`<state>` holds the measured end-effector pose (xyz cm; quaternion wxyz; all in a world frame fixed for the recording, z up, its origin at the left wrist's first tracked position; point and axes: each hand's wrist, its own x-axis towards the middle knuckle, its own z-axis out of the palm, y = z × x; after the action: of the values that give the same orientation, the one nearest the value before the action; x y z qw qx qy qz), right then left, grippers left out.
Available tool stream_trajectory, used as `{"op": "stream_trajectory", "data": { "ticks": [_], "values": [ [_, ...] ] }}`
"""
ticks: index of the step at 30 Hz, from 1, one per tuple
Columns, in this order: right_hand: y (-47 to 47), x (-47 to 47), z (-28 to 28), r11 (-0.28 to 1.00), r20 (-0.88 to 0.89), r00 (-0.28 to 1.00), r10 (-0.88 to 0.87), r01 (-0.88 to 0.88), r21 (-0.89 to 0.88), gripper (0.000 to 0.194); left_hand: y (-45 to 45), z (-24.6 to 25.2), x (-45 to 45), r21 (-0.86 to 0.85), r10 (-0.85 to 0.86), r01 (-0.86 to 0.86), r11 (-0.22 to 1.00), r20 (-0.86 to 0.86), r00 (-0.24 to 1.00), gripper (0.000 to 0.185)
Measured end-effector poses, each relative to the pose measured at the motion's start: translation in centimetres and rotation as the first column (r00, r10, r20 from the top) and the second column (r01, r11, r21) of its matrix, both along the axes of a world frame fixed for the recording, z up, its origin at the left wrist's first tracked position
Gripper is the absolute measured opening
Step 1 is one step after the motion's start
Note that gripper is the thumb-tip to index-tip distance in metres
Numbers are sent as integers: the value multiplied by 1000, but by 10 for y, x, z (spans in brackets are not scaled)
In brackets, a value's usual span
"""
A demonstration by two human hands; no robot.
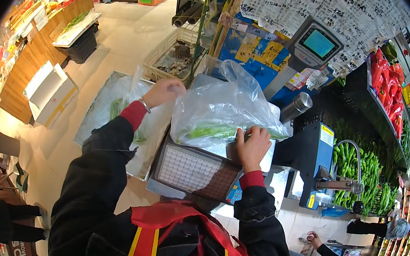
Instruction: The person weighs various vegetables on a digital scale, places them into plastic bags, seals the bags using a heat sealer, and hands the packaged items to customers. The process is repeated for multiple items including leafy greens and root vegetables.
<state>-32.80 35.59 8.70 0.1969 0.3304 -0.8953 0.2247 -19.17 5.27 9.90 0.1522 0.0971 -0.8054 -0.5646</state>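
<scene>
A clear plastic bag (228,100) with long green vegetables (204,131) inside lies across the metal platform of a weighing scale (267,155). My right hand (253,147) grips the bag's near right side, thumb and fingers bent over the film. At the bag's left edge is my left hand (164,90), its fingers curled and slightly blurred; whether they pinch the film cannot be made out. In front of the bag is the scale's key panel (195,169), partly in shadow. The scale's lit display (319,43) stands on a post behind.
Left of the scale, a shallow tray (92,113) holds plastic film and thin green stalks. A blue bag-sealing machine (316,166) stands right, before green peppers (358,171). A steel flask (297,107) is behind the platform. A plastic crate (152,53) sits beyond. A person's hand (314,239) shows lower right.
</scene>
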Motion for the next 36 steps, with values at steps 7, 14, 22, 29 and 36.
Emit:
{"op": "stream_trajectory", "data": {
  "ticks": [7, 14, 22, 29, 36],
  "values": [
    [-17, -53, 52, 901, -121, 974, 191, -223, -372, 40, 17, 102, 36, -503, -67, -88, 860, -282, 957, 14],
    [-126, -100, 32, 996, 298, 952, 73, -86, 32, 49, 32, 119, 16, -744, -132, -138, 654, -291, 948, 35],
    [-94, -62, 32, 798, 216, 815, 537, -408, -444, 22, 26, 77, -63, -534, 45, -259, 805, -380, 924, 40],
    [-9, -34, 73, 347, 202, 474, 857, -243, -906, 104, 126, 158, -92, -762, -429, 57, 645, -299, 853, 12],
    [57, 74, 94, 443, 435, 228, 871, 21, -897, 47, 270, 218, -93, -927, -776, 189, 324, -146, 613, 7]
  ]
}}
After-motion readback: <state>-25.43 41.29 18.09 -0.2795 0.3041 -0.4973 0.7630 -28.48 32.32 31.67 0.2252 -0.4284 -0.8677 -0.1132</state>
